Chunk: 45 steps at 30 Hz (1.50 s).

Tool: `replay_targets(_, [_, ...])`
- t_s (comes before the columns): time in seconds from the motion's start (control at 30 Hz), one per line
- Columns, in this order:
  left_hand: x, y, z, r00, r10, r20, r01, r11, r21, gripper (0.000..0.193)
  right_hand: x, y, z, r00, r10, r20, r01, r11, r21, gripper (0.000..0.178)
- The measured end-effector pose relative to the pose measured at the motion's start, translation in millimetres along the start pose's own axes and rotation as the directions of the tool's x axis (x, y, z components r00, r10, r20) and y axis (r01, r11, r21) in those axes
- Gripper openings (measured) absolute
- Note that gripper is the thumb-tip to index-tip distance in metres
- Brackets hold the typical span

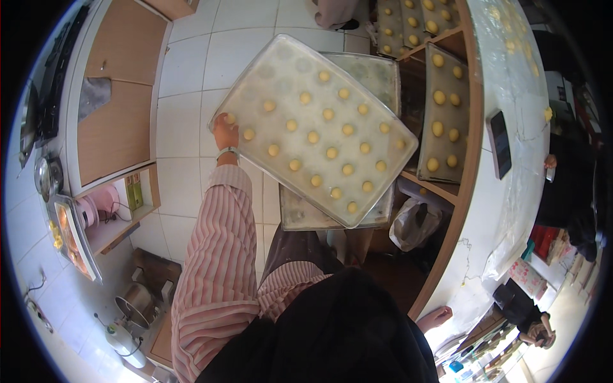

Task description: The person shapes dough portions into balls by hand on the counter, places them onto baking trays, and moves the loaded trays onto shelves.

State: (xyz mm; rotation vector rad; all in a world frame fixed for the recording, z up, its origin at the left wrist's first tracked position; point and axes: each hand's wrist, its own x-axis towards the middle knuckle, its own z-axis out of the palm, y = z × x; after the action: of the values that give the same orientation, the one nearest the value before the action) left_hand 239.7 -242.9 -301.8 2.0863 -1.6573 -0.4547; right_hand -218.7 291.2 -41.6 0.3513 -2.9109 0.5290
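My left hand (pixel 226 132) is closed on the left edge of a large baking tray (pixel 281 71), beside one of the dough balls at that edge. Rows of small round yellow dough balls (pixel 313 136) sit on the tray, while its upper left part is bare. The tray is turned at an angle over another tray (pixel 383 73), whose corners show behind it. What bears the held tray's far right corner is hidden. My right hand (pixel 436 318) lies on the edge of the counter at lower right, with nothing seen in it; its wrist is hidden behind black cloth.
Right of the tray, wooden shelves hold a tray (pixel 445 105) of larger dough balls and a white plastic bag (pixel 415 225). A phone (pixel 499 143) lies on the white counter (pixel 476 210). Cabinets (pixel 118 121) stand left. Another person (pixel 335 11) is at the top; others are at right.
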Motion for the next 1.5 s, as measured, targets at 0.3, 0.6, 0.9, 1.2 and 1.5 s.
replay_targets(0.3, [-70, 85, -6, 0.973, 0.026, -0.229, -0.087, 0.961, -0.263, 0.038, -3, 7, 2, 1.000, 0.001, 0.022, -0.008, 0.953, 0.304, 0.015])
replay_targets(0.6, [-177, 375, 1, 0.807, 0.566, -0.168, -0.545, 0.604, -0.581, 0.031, 2, -18, -7, 0.995, 0.045, -0.094, -0.037, 0.996, 0.079, 0.008])
replay_targets(0.9, [-204, 557, -16, 0.426, 0.846, -0.321, -0.804, 0.191, -0.563, 0.029, 5, -27, -17, 0.999, 0.043, 0.009, -0.043, 0.994, 0.096, 0.008])
replay_targets(1.2, [-163, 673, 16, 0.050, 0.917, 0.395, -0.869, 0.235, -0.435, 0.043, 50, -32, -17, 0.972, -0.224, 0.078, 0.194, 0.941, 0.277, 0.008])
replay_targets(1.5, [-184, 806, 138, 0.085, 0.956, 0.282, -0.925, 0.181, -0.334, 0.056, 31, -7, 2, 0.978, -0.178, 0.109, 0.148, 0.959, 0.240, 0.010])
